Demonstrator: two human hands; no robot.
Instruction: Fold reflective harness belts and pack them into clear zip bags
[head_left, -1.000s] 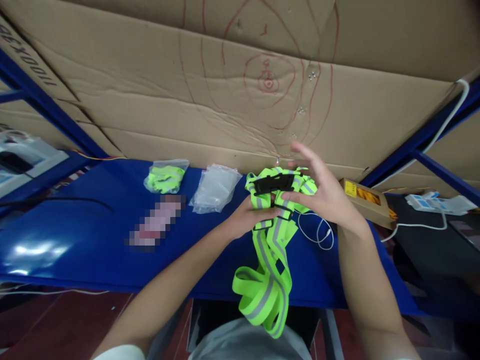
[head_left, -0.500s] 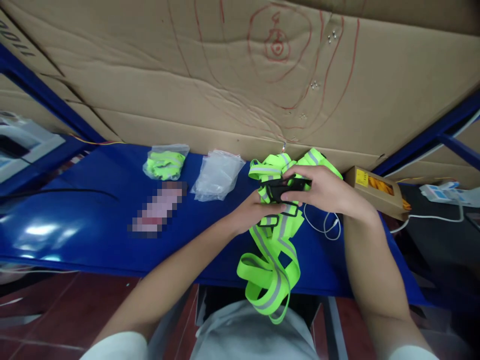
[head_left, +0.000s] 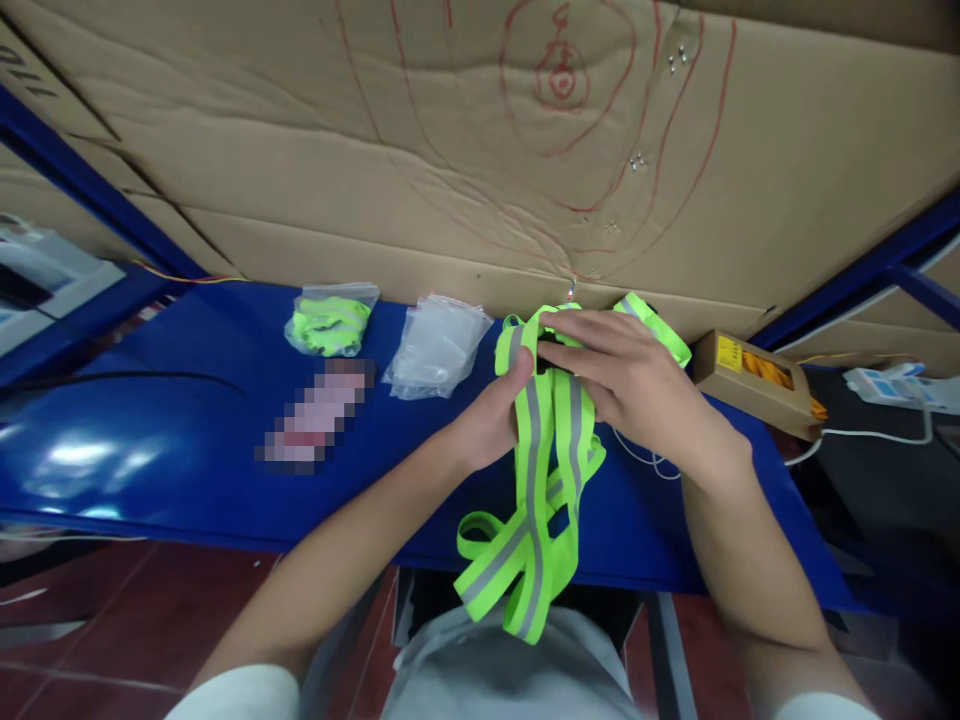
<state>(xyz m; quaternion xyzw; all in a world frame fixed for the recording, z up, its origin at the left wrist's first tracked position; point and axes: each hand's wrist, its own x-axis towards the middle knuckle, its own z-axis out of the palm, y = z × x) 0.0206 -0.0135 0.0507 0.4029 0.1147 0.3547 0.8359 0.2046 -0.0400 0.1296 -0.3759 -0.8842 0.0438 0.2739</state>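
Observation:
A neon-yellow reflective strap vest [head_left: 536,470] with grey stripes hangs between both my hands over the front edge of the blue table [head_left: 150,440]. My left hand [head_left: 491,415] grips the straps from the left, thumb up against them. My right hand [head_left: 626,385] lies over the top of the bundle, fingers pointing left and pressed onto the folded straps. The loose loops dangle below the table edge toward my lap. The black buckle is mostly hidden under my right fingers.
At the back of the table lie a bagged neon vest [head_left: 330,322], a stack of clear plastic bags [head_left: 437,345] and a blurred-out pinkish item [head_left: 315,415]. A small brown box [head_left: 754,383] and a white cable [head_left: 645,460] sit to the right. A cardboard wall [head_left: 450,150] stands behind.
My right hand has come down from open in the air onto the strap bundle and now covers the black buckle. The straps have been gathered and hang straighter.

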